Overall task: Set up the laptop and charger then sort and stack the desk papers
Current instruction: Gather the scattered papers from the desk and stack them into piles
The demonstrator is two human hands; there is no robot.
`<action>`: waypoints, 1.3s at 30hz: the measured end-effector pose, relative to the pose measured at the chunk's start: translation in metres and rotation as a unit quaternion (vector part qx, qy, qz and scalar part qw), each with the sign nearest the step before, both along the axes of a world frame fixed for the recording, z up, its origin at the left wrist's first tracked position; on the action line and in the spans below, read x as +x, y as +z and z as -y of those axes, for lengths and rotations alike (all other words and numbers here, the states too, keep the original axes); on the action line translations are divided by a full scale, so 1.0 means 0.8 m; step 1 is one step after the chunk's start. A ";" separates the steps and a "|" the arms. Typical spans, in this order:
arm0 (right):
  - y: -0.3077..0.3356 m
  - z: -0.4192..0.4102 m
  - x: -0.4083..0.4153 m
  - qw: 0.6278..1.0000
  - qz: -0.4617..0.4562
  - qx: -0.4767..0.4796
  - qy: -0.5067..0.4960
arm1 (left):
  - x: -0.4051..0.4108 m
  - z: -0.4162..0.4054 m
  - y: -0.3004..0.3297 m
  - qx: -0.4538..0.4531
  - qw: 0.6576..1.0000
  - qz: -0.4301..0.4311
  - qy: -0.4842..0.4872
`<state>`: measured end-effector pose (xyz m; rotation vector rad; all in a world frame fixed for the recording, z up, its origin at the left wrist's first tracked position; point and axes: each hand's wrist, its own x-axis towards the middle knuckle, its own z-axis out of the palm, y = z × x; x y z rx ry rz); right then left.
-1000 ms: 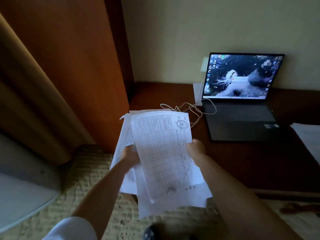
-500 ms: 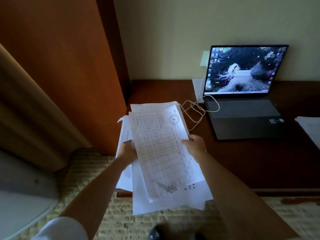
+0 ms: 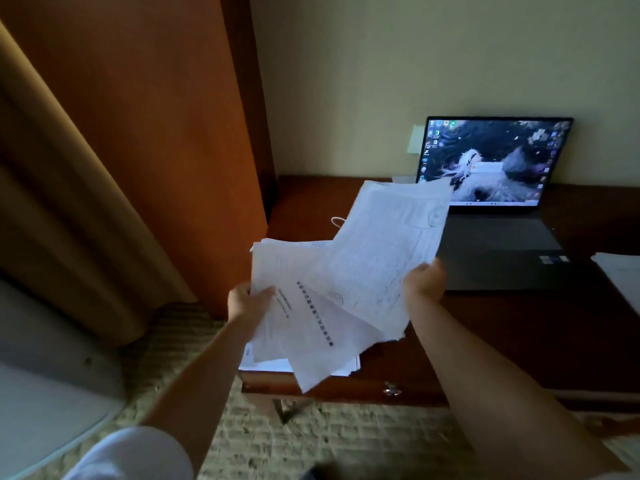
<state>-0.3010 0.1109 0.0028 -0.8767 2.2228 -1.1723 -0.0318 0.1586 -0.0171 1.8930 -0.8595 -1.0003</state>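
Observation:
My right hand [image 3: 423,280] grips a printed table sheet [image 3: 384,251] by its right edge and holds it lifted and tilted toward the laptop. My left hand [image 3: 247,301] grips the left edge of the remaining bundle of papers [image 3: 304,327], whose top page shows a line of dark text. The open laptop [image 3: 498,216] stands lit on the dark wooden desk [image 3: 519,334] at the back right. A loop of the white charger cable [image 3: 337,221] peeks out behind the papers; the remainder of the cable is hidden.
More white papers [image 3: 623,275] lie at the desk's right edge. A wooden wardrobe panel [image 3: 156,133] and a tan curtain [image 3: 62,209] stand to the left. A wall socket [image 3: 415,143] sits behind the laptop. Patterned carpet [image 3: 311,441] covers the floor below the desk's drawer handle [image 3: 391,389].
My right hand has pulled the table sheet off the bundle and swung it up to the right. My left hand keeps the other papers, now showing a page with dark text.

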 end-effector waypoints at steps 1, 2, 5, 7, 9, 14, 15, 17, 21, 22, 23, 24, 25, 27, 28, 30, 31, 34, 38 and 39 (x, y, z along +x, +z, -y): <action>0.001 -0.003 -0.002 0.998 0.053 0.022 -0.021 | 0.000 -0.003 -0.001 -0.011 0.999 -0.011 0.046; 0.000 -0.008 -0.002 0.993 0.106 0.051 -0.029 | 0.000 -0.007 0.001 -0.023 0.995 -0.024 0.092; -0.012 -0.033 0.012 0.963 0.237 0.129 -0.006 | -0.005 -0.021 0.002 -0.048 0.982 -0.089 0.158; -0.022 -0.054 0.029 0.944 0.293 0.154 0.006 | -0.010 -0.030 -0.004 -0.021 0.982 -0.142 0.126; -0.029 -0.073 0.044 0.936 0.308 0.168 0.020 | -0.017 -0.042 -0.006 0.020 0.971 -0.225 0.075; -0.036 -0.095 0.048 0.945 0.264 0.185 0.060 | -0.018 -0.068 -0.027 0.012 0.928 -0.370 0.033; -0.038 -0.095 0.046 0.945 0.263 0.184 0.060 | -0.020 -0.073 -0.029 0.012 0.922 -0.386 0.039; -0.042 -0.097 0.042 0.947 0.262 0.175 0.057 | -0.026 -0.081 -0.027 0.029 0.910 -0.409 0.054; -0.034 -0.101 0.034 0.970 0.204 0.130 0.027 | -0.027 -0.088 -0.023 0.049 0.910 -0.384 0.150; -0.032 -0.101 0.029 0.975 0.187 0.123 0.003 | -0.024 -0.087 -0.022 0.050 0.922 -0.346 0.168; -0.033 -0.101 0.023 0.976 0.182 0.119 -0.025 | -0.021 -0.087 -0.022 0.052 0.933 -0.301 0.191; -0.032 -0.102 0.017 0.975 0.181 0.119 -0.047 | -0.020 -0.088 -0.022 0.052 0.942 -0.255 0.214; -0.033 -0.104 0.010 0.974 0.180 0.126 -0.054 | -0.019 -0.088 -0.023 0.047 0.947 -0.216 0.233; -0.036 -0.109 0.005 0.972 0.185 0.146 -0.027 | -0.020 -0.089 -0.023 0.017 0.947 -0.181 0.264; -0.034 -0.112 0.007 0.970 0.194 0.148 -0.013 | -0.022 -0.089 -0.024 0.000 0.946 -0.175 0.273; -0.028 -0.116 0.014 0.961 0.230 0.151 -0.024 | -0.023 -0.088 -0.022 -0.023 0.952 -0.147 0.266; -0.027 -0.116 0.018 0.954 0.259 0.149 -0.034 | -0.021 -0.087 -0.020 -0.029 0.955 -0.137 0.260; -0.023 -0.117 0.032 0.934 0.323 0.147 -0.034 | -0.011 -0.079 -0.015 -0.032 0.951 -0.160 0.264; -0.024 -0.124 0.060 0.930 0.334 0.155 0.000 | -0.030 -0.078 -0.026 -0.034 0.921 -0.249 0.296; -0.023 -0.125 0.070 0.930 0.332 0.158 -0.002 | -0.038 -0.079 -0.030 -0.034 0.913 -0.268 0.307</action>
